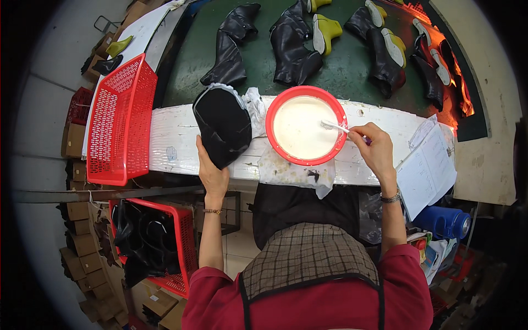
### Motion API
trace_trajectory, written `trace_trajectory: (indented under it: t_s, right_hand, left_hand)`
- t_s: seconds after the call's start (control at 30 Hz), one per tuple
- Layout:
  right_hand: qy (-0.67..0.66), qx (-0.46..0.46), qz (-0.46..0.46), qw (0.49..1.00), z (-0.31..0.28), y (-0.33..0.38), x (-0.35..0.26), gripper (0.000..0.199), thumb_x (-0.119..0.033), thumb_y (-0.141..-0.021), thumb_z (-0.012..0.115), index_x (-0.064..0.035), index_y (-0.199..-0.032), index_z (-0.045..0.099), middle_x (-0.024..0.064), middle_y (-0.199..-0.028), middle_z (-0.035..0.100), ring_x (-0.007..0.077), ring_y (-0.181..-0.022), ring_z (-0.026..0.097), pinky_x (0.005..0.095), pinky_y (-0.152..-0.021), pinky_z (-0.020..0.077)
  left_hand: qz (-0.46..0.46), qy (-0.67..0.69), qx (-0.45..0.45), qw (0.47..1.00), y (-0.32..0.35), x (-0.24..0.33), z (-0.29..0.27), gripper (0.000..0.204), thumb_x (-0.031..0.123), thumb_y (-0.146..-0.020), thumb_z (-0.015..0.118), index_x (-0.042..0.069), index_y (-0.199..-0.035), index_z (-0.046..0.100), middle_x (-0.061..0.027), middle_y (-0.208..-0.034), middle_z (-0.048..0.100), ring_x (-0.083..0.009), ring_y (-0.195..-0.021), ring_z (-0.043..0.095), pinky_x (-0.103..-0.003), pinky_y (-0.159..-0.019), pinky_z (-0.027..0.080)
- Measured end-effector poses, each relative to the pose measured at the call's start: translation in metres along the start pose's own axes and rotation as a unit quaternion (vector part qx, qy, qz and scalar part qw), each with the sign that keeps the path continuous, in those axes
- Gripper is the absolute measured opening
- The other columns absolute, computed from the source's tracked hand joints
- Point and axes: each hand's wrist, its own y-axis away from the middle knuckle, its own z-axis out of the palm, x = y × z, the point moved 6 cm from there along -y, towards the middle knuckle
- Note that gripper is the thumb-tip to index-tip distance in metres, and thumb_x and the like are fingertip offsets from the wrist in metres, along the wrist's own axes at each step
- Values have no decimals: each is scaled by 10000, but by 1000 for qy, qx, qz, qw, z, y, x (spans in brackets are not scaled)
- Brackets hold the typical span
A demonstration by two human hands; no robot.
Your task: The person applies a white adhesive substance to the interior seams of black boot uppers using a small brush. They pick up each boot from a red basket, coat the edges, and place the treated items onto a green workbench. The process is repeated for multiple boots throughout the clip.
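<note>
My left hand grips a black leather boot upper from below, holding it over the white bench. A pale, ruffled edge runs along the top of the upper. To its right stands a red bowl of milky white liquid. My right hand is closed around a white brush at the bowl's right rim. The brush head lies over the liquid; whether it dips in, I cannot tell. Beneath the bowl is a stained white cloth.
Beyond the bench, a green belt carries several black boot uppers and yellow-green shoe pieces; its right end glows orange. Red baskets stand left, the lower one holding black pieces. An open notebook and blue flask are right.
</note>
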Motion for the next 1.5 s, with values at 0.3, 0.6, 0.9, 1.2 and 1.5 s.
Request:
trace_trajectory:
  t_s: [0.3, 0.6, 0.9, 1.2, 1.5]
  right_hand:
    - [-146, 8, -7, 989, -2, 1, -14, 132, -143, -877, 789, -54, -974, 794, 43, -820, 693, 124, -645, 602, 262, -582, 450]
    - [-218, 16, -91, 972, 4, -16, -67, 145, -80, -868, 799, -41, -1007, 790, 47, -852, 695, 100, -719, 615, 242, -585, 445]
    - [-235, 83, -189, 950, -2, -10, -85, 231, -27, -788, 849, -56, -1013, 802, 51, -915, 681, 120, -811, 639, 263, -682, 497]
    - [-229, 129, -162, 951, -15, -25, -82, 212, -31, -826, 826, -63, -1035, 801, 33, -909, 692, 62, -714, 585, 220, -572, 394]
    - [-243, 72, -198, 947, -20, 7, -112, 257, -15, -750, 860, -52, -998, 803, 56, -884, 681, 135, -731, 630, 273, -614, 489]
  left_hand:
    - [-17, 115, 69, 991, 1, 53, -33, 830, -157, -790, 545, -21, -1565, 284, -299, -1347, 603, -429, -1246, 620, -399, -1032, 470]
    - [50, 198, 55, 977, 14, 117, -35, 932, -5, -836, 771, -67, -1575, 207, -263, -1445, 552, -332, -1311, 585, -381, -1086, 439]
    - [53, 243, 161, 955, 5, 111, -26, 1129, 68, -738, 887, -90, -1576, 148, -260, -1510, 451, -336, -1369, 506, -405, -1143, 375]
    - [233, 200, 235, 922, 4, 73, -5, 982, 236, -834, 846, -81, -1542, 244, -273, -1501, 457, -393, -1371, 504, -456, -1156, 394]
    - [328, 177, 220, 901, -24, 68, 2, 774, 253, -885, 799, -44, -1456, 369, -258, -1457, 522, -440, -1375, 496, -498, -1160, 390]
